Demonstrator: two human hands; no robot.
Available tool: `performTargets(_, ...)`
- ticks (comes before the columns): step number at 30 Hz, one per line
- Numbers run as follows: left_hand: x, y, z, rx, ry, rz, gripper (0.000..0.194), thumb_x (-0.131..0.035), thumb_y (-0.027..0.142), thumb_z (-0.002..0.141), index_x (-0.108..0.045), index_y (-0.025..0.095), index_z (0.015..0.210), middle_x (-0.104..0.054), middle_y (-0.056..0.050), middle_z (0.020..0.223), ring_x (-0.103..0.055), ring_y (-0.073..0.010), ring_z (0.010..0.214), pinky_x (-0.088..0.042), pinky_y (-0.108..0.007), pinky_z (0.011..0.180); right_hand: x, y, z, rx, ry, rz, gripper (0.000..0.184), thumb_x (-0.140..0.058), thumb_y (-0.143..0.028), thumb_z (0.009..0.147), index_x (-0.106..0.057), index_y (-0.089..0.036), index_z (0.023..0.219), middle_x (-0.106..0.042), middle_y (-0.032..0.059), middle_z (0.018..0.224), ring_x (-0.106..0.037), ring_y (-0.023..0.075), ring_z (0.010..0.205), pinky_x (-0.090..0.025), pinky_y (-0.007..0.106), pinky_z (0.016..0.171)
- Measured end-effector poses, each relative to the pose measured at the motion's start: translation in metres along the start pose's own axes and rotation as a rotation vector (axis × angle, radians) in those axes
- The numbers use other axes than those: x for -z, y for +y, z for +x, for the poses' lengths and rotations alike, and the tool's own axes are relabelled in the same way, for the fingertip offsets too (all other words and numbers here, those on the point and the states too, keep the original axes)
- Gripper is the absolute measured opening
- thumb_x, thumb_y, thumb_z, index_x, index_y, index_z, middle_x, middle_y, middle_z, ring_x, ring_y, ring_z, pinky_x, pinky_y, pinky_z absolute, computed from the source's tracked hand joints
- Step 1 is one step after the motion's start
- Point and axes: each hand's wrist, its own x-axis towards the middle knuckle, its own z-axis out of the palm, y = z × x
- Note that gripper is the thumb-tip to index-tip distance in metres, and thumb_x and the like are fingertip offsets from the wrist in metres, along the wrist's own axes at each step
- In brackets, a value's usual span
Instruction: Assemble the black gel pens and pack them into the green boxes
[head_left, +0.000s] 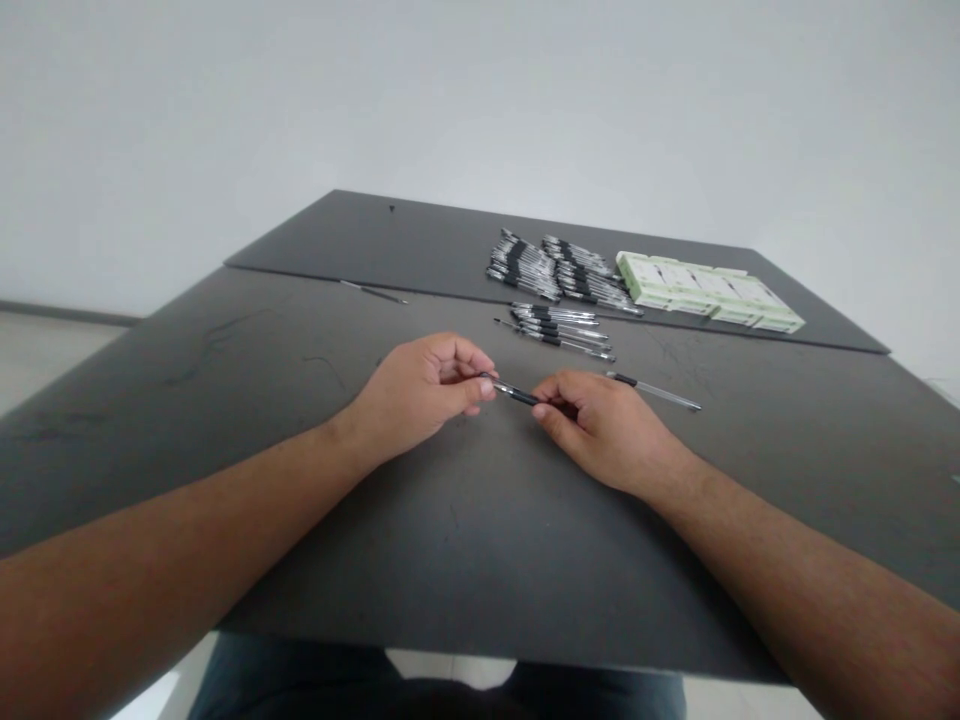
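A black-and-clear ballpoint pen (514,392) lies level in the air between our two hands, just above the dark tabletop (465,560) and roughly central on it. It shows a shiny metal-looking section and a black grip, though our fingers hide both ends. Our left hand (420,392) is closed in a pinch on one end, and our right hand (607,432) pinches the other, so both are grasping the same pen. The fingertips of the two hands stay a little apart, with the pen's middle showing in the gap.

Ahead of the right hand, just beyond its knuckles, a loose clear-barrelled pen (654,391) lies angled on the board. Farther on sits a neat group of pens (559,330), lying nearly parallel, just short of the seam (675,328) where the near board overlaps a second dark board (390,240). On that far board we see two heaped piles of pens (555,268) and, to their right, a row of pale green-and-white boxes (709,292). A single thin pen (373,292) lies by the seam, well left of the group. A wide stretch of dark board runs between our wrists and the near edge (480,650), and more spreads left of our left hand.
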Motion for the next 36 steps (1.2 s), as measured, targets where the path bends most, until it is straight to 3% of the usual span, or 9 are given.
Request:
performTargets(18, -0.003, -0.003, -0.003, 0.018, 0.006, 0.006, 0.032, -0.093, 0.037, 0.082, -0.081, 0.019, 0.106, -0.086, -0.006, 0.088, -0.081, -0.0197, 0.074, -0.066, -0.032, 0.074, -0.003, -0.001, -0.001, 0.048, 0.057, -0.015, 0.010, -0.064, -0.023, 0.103, -0.074, -0.022, 0.102, -0.077, 0.0050, 0.092, -0.068, 0.0208, 0.084, -0.047, 0.032, 0.078)
performTargets(29, -0.003, 0.002, -0.004, -0.040, 0.035, -0.010, 0.042, -0.094, 0.034, 0.080, -0.074, 0.018, 0.113, -0.085, -0.005, 0.093, -0.082, -0.0210, 0.077, -0.070, -0.032, 0.070, -0.001, -0.004, 0.000, 0.030, 0.076, 0.029, 0.008, -0.065, -0.024, 0.101, -0.072, -0.022, 0.101, -0.074, 0.0026, 0.087, -0.064, 0.0185, 0.077, -0.044, 0.031, 0.073)
performTargets(36, 0.001, 0.005, -0.006, -0.034, 0.015, 0.115, 0.033, -0.086, 0.044, 0.091, -0.078, 0.017, 0.109, -0.087, -0.008, 0.090, -0.084, -0.0226, 0.077, -0.069, -0.031, 0.066, -0.001, -0.004, 0.001, 0.021, 0.075, 0.012, 0.006, -0.066, -0.023, 0.102, -0.073, -0.022, 0.102, -0.076, 0.0029, 0.090, -0.065, 0.0190, 0.080, -0.046, 0.031, 0.076)
